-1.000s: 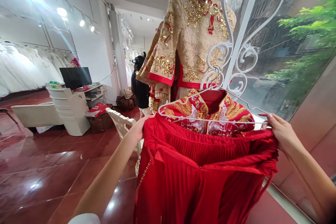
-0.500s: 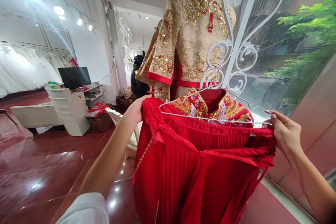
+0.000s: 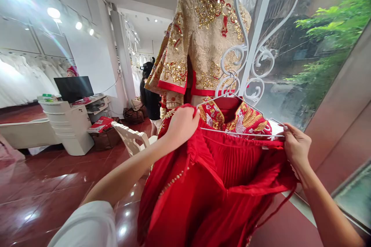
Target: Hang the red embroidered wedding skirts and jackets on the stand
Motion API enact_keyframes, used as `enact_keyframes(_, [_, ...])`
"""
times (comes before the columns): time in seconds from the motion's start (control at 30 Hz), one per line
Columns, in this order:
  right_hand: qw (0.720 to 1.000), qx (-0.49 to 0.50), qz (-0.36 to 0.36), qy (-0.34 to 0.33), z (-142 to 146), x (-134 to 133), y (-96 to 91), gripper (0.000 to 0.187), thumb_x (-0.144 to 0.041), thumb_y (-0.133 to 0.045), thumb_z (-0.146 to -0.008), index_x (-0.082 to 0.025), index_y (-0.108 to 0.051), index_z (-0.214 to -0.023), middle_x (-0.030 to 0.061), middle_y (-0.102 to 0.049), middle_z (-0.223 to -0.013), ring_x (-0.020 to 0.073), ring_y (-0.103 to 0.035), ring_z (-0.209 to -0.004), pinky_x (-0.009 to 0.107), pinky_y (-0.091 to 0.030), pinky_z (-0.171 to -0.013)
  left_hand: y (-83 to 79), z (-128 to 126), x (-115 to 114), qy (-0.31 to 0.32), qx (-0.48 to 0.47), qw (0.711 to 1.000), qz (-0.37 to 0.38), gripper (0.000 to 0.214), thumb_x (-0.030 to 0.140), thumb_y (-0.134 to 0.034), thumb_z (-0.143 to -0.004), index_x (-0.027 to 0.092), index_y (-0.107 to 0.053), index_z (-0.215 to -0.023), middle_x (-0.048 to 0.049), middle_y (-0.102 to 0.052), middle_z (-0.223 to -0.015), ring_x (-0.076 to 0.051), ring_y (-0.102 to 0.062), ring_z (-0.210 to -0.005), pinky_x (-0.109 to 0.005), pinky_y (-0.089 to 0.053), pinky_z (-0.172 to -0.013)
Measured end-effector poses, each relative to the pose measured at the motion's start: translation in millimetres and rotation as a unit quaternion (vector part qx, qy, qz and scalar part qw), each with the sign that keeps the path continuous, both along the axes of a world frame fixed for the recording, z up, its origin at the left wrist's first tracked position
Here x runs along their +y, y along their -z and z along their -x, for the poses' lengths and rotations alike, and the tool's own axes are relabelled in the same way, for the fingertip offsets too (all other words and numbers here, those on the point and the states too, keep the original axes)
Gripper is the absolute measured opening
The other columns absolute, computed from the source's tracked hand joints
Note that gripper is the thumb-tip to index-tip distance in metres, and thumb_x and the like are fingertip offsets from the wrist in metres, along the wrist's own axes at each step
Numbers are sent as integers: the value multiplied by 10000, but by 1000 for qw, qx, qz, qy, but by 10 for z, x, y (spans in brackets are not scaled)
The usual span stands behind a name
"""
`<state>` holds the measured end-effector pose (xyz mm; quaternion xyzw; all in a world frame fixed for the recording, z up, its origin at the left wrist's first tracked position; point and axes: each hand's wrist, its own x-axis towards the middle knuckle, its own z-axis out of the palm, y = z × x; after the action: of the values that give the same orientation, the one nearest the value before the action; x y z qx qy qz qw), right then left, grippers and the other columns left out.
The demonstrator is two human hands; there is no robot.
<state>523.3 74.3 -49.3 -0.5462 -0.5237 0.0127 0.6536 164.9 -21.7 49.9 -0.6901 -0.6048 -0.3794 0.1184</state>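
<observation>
A pleated red skirt (image 3: 185, 208) with a beaded trim hangs in front of me, its waistband sagging in the middle. My left hand (image 3: 183, 125) is closed on the waistband at its left side, by the left end of a thin wire hanger (image 3: 246, 135). At the hanger's right end, my right hand (image 3: 298, 144) pinches the wire, with the skirt's right side against the fingers. Behind the skirt, a red jacket (image 3: 249, 119) with gold and silver embroidery shows its collar and shoulders. The hanger's hook is up near white metal scrollwork (image 3: 236, 54).
A gold sequinned jacket (image 3: 203, 54) hangs behind. Glass and a metal frame (image 3: 333, 108) stand on the right. To the left are a white chair (image 3: 130, 139), a counter (image 3: 69, 127) with a monitor (image 3: 74, 88), a brown bag (image 3: 106, 139) and a person in black (image 3: 152, 104).
My left hand has moved right and inward with the skirt's left waistband, bunching it along the hanger. The waistband's middle sags more. My right hand stays at the hanger's end; the view has shifted slightly.
</observation>
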Motion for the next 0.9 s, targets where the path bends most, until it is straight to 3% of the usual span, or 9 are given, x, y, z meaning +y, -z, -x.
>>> enact_keyframes(0.1, [996,62,-8,-61,44,-9,-13,339,-406,-549,-725,-177,-661,-948,85,-622,-656,190,-557,-510,323,-446,-498,191,-180,-52,-83,161,981,67,392,320,-354,-889,99,-616,-699,-128,-618,-640,-255,-624,-639,-315,-410,-564])
enact_keyframes(0.17, [994,73,-14,-82,62,-14,-42,341,-438,-554,-720,-175,-651,-915,31,-577,-589,156,-515,-460,285,-413,-453,233,-349,-60,-87,199,976,34,439,406,-330,-900,101,-619,-774,-136,-624,-675,-271,-627,-675,-330,-420,-582])
enact_keyframes(0.3, [991,51,-23,-122,47,-87,-116,344,-508,-544,-750,-182,-614,-834,-15,-514,-504,130,-480,-416,244,-374,-412,326,-868,106,46,251,963,-88,394,466,-404,-871,122,-574,-962,-122,-632,-857,-265,-601,-844,-363,-435,-726])
enact_keyframes(0.37, [983,63,-22,-171,-11,-153,-145,399,-565,-553,-741,-188,-594,-863,-27,-499,-492,124,-473,-409,235,-372,-403,442,-1104,245,118,257,957,-69,333,423,-404,-885,142,-564,-963,-101,-634,-902,-244,-591,-878,-336,-435,-719])
enact_keyframes(0.47, [964,107,-13,-243,-162,-237,-159,555,-676,-485,-742,-188,-573,-990,-35,-493,-500,95,-419,-378,201,-300,-362,624,-1287,394,176,243,953,-34,314,297,-268,-940,174,-556,-909,-60,-650,-857,-198,-608,-828,-285,-423,-648])
enact_keyframes(0.6, [964,153,5,-216,-353,-211,-228,700,-773,-451,-677,-149,-590,-963,-44,-463,-450,58,-304,-324,189,-195,-342,728,-1319,446,184,217,958,-10,339,297,-221,-949,195,-540,-900,-32,-663,-744,-185,-634,-693,-259,-398,-566])
enact_keyframes(0.77, [981,116,50,-151,-429,20,-674,655,-755,-609,-531,-132,-608,-733,-37,-452,-413,63,-333,-343,201,-225,-357,749,-1304,461,195,225,955,14,349,301,-215,-943,189,-543,-902,-48,-664,-703,-203,-645,-647,-258,-403,-538])
enact_keyframes(0.9, [992,10,63,-110,-387,165,-1248,509,-637,-632,-636,-131,-605,-682,-28,-457,-416,65,-334,-362,214,-252,-378,749,-1274,472,205,241,948,41,347,292,-219,-938,178,-546,-926,-76,-673,-731,-227,-656,-671,-274,-424,-548])
